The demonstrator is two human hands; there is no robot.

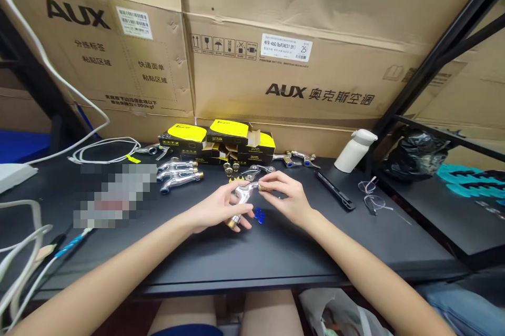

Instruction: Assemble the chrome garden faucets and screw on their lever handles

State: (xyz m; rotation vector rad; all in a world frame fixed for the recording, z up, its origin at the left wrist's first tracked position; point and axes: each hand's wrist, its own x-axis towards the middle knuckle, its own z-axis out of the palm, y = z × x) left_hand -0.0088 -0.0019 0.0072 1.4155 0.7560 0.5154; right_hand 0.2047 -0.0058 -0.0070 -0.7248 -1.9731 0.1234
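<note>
The left hand (219, 204) is cradling a chrome fitting (245, 193) in half-curled fingers above the black table (276, 260), while the right hand (288, 197) is pinching its brass end (263, 187), seating unclear. Blue pieces (259, 215) are lying loose, unfitted, just right, brass-ended fittings (179, 174) are resting at left, and yellow-and-black boxes (228, 128) are standing far back before cardboard (335, 4).

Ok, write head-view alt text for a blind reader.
A left hand holds a silver curved metal fitting, the right hand pinching its upper end, over a black table. Black-and-yellow cardboard boxes and a white cylindrical bottle stand behind.
</note>
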